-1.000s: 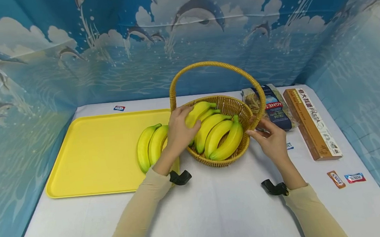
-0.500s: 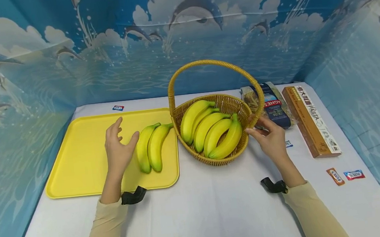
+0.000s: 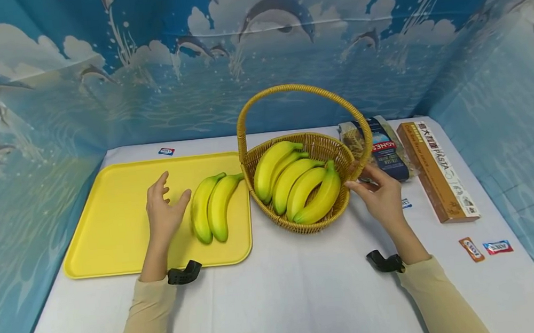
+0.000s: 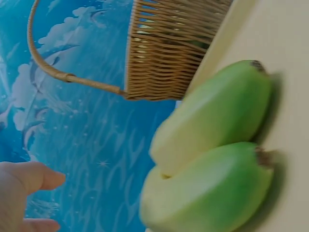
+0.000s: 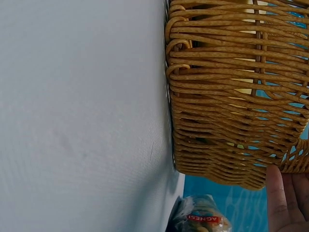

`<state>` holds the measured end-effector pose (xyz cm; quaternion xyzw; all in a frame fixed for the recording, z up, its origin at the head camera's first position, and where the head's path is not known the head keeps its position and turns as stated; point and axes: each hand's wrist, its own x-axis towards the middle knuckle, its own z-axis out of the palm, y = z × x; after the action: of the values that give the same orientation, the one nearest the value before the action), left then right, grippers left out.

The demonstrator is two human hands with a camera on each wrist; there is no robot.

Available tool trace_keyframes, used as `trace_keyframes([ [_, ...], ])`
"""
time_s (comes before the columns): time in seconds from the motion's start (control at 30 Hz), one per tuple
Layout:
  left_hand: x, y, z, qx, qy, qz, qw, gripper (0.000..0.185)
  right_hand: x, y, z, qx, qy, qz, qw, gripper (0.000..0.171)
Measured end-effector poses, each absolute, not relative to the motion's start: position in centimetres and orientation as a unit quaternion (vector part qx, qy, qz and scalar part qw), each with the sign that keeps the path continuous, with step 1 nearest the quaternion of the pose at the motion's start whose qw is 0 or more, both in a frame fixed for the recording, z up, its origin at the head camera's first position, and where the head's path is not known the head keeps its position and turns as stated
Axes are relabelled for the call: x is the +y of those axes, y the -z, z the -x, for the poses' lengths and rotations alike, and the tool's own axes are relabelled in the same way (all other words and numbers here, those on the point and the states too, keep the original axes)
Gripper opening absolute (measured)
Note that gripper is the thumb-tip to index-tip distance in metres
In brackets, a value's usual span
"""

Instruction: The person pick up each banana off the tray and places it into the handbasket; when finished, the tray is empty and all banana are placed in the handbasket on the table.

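Observation:
My left hand, fingers spread and holding nothing, hovers over the yellow tray. Just right of it, two bananas lie side by side on the tray, a left banana and a right banana; the left wrist view shows their greenish ends close up. Several more bananas fill the wicker basket, which has a tall arched handle. At the basket's right side, my right hand pinches the rim by the handle's foot. In the right wrist view its fingers touch the woven wall.
Behind the right hand lies an AGNESI pasta bag, with a long brown pasta box beside it. Small wrapped candies, such as an orange one and a red-blue one, lie at the right. A dolphin-print curtain surrounds the table.
My left hand has let go of a banana at the basket's left side and moved left over the tray, opening out. The right hand has stayed on the basket.

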<state>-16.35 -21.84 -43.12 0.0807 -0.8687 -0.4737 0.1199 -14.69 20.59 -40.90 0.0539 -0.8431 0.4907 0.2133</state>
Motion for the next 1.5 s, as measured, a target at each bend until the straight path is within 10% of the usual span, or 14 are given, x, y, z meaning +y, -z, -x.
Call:
trace_keyframes([
  [0.43, -21.3, 46.8, 17.5, -0.904, 0.423, -0.058, -0.022, 0.068, 21.1, 41.9, 15.3, -0.840, -0.492, -0.059, 0.219, 0.042],
  [0.97, -21.8, 47.5, 17.5, -0.883, 0.452, -0.127, 0.014, 0.057, 22.6, 44.5, 16.3, -0.841, -0.497, -0.053, 0.207, 0.047],
  [1.5, -17.5, 38.6, 15.1, -0.870, 0.483, -0.019, 0.098, 0.057, 22.3, 43.9, 16.2, -0.838, -0.503, -0.054, 0.207, 0.045],
])
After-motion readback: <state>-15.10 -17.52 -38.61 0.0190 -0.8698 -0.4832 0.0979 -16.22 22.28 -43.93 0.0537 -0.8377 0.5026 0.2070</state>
